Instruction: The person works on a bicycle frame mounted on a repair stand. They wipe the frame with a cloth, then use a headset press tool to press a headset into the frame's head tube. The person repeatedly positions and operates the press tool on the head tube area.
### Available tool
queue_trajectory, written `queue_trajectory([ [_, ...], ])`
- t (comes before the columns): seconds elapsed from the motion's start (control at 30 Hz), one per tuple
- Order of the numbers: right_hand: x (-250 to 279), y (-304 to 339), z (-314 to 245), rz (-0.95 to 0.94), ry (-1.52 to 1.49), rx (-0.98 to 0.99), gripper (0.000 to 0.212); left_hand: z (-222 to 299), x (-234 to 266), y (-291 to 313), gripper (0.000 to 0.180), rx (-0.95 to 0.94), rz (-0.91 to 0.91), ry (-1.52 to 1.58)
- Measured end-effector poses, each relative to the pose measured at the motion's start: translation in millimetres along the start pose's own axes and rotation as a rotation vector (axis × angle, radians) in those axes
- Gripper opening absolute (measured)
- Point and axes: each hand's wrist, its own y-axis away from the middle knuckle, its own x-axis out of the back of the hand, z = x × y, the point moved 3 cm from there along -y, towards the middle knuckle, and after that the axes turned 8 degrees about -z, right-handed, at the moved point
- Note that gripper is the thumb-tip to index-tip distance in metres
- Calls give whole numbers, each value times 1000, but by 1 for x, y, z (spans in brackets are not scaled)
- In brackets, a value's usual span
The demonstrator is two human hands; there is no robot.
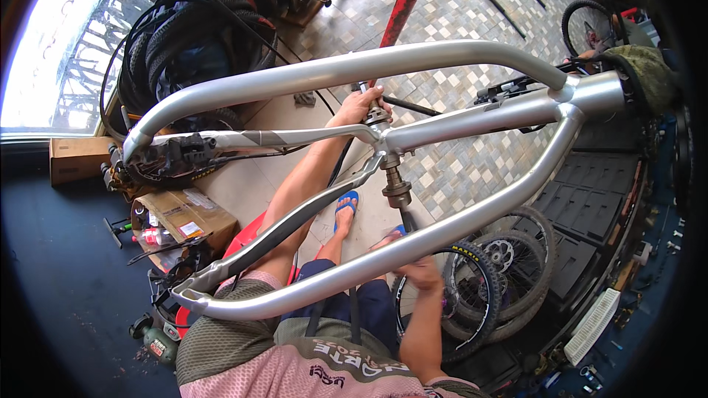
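Observation:
A bare silver bicycle frame (457,114) spans the view, its tubes running between me and the floor. Through its bottom bracket shell passes a metal bottom bracket tool (397,186) with stepped round collars and a dark handle at the near end. My left hand (360,107) reaches under the frame and closes round the tool's far end. Partly behind the near tube, my right hand (422,273) is slightly blurred, its fingers curled at the tool's near handle; the tube hides much of that grip.
A red stand post (405,7) rises beyond the frame. Tyres (184,51) hang at the far left, above cardboard boxes (181,214). Bicycle wheels (509,273) lie low at the right, beside black panels (590,191) and a tool-strewn bench edge (627,324).

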Motion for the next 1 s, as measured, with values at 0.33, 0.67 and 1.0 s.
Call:
queue_trajectory([
  [0.33, 63, -63, 185, 246, 390, -140, 30, 1, -16, -7, 30, 33, -5, -8],
  [0.67, 61, 8, -35, 429, -109, 233, 28, -2, -4, 1, 32, 46, 17, -2],
  [1.0, 37, -94, 180, 448, 418, -57, 55, 3, -14, 2, 27, 63, 15, 39],
])
